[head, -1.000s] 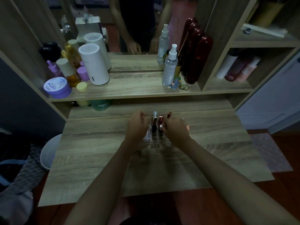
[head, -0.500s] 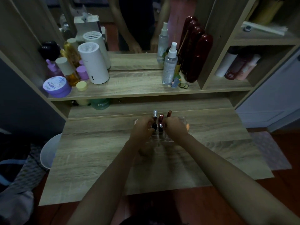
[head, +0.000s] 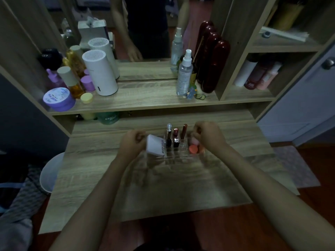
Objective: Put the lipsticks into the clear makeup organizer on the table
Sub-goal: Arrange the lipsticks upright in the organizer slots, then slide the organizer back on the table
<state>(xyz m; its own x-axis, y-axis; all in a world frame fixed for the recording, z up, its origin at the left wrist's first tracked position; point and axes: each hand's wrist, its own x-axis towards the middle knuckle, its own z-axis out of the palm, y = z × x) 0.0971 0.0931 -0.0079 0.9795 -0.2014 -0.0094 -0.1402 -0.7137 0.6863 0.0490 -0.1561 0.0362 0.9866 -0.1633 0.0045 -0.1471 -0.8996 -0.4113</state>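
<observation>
The clear makeup organizer (head: 178,156) stands at the middle of the wooden table (head: 112,187). Three lipsticks stand upright in its back slots: a black one with a clear cap (head: 169,136), a dark red one (head: 176,138) and a slim brown-red one (head: 184,132). A white box with lettering (head: 155,145) fills its left end. Orange and pink sponges (head: 193,149) lie in its right end. My left hand (head: 133,144) is curled against the organizer's left end, and my right hand (head: 211,136) is curled on its right end. The organizer's front is blurred.
A raised shelf (head: 145,98) behind the table carries a white cylinder (head: 99,73), a purple jar (head: 58,99), bottles, a spray bottle (head: 184,73) and dark red cases (head: 215,66). A mirror sits behind it. A white bin (head: 49,171) stands left of the table.
Both hands have moved apart from over the lipsticks to the organizer's two ends. The white box and the sponges, hidden before, now show.
</observation>
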